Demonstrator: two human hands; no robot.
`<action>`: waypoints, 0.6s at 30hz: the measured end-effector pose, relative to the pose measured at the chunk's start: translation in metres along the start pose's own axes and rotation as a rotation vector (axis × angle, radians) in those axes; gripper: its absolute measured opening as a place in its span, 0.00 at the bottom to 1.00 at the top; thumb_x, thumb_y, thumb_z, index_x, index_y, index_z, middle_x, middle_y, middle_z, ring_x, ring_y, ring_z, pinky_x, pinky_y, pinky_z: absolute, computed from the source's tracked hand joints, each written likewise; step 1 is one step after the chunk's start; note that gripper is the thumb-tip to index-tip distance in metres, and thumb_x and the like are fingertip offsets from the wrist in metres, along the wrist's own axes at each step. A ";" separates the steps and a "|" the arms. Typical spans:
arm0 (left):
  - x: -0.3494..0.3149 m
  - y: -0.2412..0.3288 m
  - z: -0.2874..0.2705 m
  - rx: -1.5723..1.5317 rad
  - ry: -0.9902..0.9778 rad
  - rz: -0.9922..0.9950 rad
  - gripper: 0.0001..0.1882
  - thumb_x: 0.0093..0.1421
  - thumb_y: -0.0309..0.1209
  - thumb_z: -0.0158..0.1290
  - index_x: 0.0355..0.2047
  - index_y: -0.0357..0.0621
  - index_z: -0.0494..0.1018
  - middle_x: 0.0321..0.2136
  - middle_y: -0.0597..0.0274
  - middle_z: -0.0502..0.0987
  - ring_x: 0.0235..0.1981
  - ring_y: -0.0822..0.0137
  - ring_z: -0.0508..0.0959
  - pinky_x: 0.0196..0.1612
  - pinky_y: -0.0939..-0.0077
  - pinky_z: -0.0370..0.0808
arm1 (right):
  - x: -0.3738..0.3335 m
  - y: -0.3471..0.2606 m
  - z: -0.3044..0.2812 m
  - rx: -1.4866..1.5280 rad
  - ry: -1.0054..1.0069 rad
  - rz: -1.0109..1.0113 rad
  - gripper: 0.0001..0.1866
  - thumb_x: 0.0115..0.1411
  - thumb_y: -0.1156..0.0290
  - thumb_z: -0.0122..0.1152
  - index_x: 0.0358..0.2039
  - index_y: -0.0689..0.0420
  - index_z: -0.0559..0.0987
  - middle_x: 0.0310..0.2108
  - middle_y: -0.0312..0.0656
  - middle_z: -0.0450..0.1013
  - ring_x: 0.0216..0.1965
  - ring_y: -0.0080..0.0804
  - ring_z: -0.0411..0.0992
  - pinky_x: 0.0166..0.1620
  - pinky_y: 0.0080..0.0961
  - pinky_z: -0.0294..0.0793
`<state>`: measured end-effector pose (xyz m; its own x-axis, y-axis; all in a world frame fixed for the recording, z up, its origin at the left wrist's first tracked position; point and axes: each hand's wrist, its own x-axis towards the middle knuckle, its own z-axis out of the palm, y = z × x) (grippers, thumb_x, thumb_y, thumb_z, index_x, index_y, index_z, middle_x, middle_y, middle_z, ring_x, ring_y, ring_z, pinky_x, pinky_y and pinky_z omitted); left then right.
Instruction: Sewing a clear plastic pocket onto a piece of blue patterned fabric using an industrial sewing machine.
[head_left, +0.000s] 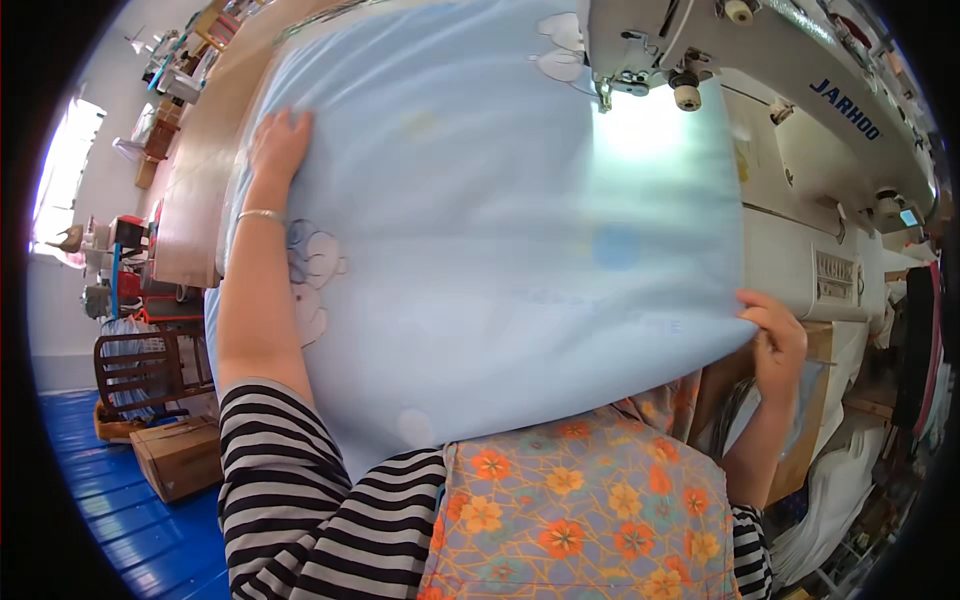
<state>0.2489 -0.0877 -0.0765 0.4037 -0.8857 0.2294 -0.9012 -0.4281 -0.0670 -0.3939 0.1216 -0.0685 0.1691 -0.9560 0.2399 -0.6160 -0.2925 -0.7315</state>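
Observation:
A large sheet of light blue fabric [450,270] with pale cartoon prints spreads over the sewing table and hangs toward my lap. My left hand [280,145] lies on its far left part, fingers stretched out near the left edge. At the near right corner my right hand [778,335] pinches the fabric's edge between thumb and fingers. The sewing machine [820,90] stands at the far right, its lamp lighting the cloth. Its needle area [604,95] is above the fabric's far right part; whether the needle touches the cloth I cannot tell.
A brown wooden tabletop [195,190] runs along the left. On the blue floor [110,480] are a cardboard box [178,455] and a dark chair frame [140,370]. White cloth [830,510] hangs at the lower right. A flowered apron [585,510] covers my lap.

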 end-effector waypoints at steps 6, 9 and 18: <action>-0.015 -0.093 0.000 -0.130 -0.095 -0.210 0.41 0.57 0.60 0.53 0.62 0.42 0.68 0.59 0.42 0.70 0.60 0.48 0.71 0.62 0.56 0.67 | -0.017 0.019 -0.004 0.031 0.129 0.053 0.09 0.59 0.82 0.52 0.35 0.65 0.81 0.48 0.52 0.78 0.48 0.39 0.76 0.52 0.28 0.72; -0.026 -0.105 -0.007 -0.324 -0.128 -0.112 0.37 0.58 0.49 0.60 0.60 0.35 0.68 0.48 0.41 0.78 0.48 0.53 0.80 0.51 0.63 0.76 | -0.024 0.026 -0.007 0.044 0.150 0.064 0.10 0.59 0.83 0.51 0.36 0.65 0.81 0.48 0.52 0.78 0.50 0.39 0.76 0.54 0.29 0.71; -0.018 -0.100 0.012 -0.614 -0.077 -0.143 0.33 0.53 0.42 0.64 0.56 0.36 0.72 0.46 0.42 0.80 0.44 0.54 0.82 0.48 0.64 0.77 | 0.000 0.033 -0.008 -0.077 0.291 0.141 0.13 0.55 0.86 0.48 0.37 0.65 0.80 0.47 0.50 0.79 0.48 0.37 0.77 0.54 0.28 0.71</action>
<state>0.3337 -0.0305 -0.0854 0.5164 -0.8475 0.1226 -0.7544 -0.3825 0.5335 -0.4205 0.1123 -0.0880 -0.1424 -0.9367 0.3198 -0.6757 -0.1441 -0.7229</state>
